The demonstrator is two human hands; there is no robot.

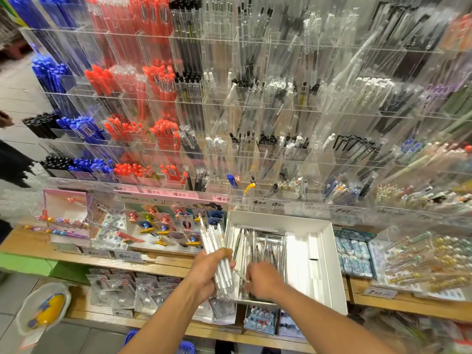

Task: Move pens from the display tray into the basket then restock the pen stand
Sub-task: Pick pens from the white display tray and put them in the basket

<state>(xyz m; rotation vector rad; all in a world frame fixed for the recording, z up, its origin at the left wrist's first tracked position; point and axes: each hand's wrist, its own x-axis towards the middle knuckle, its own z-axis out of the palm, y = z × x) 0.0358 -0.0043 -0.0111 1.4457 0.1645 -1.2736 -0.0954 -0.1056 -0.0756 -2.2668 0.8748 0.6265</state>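
The left hand (208, 270) grips a bundle of clear pens (219, 256), fingers curled round their lower half, tips fanning up toward 11 o'clock. The right hand (263, 281) reaches into the white tray (329, 251), fingers bent down among the loose pens (263, 247) at its near edge; one pen seems pinched between them, though blur leaves that uncertain. A blue basket (186, 347) shows at 6 o'clock, below the wooden shelf (158, 259). The acrylic stand (255, 103) rises at 12 o'clock, behind the tray.

The pens look light, stiff and smooth, so a growing bundle is likely to slip or splay. Holding them mid-barrel with the whole hand should keep them parallel. Single pens are best pinched near one end and levered up from the pile.
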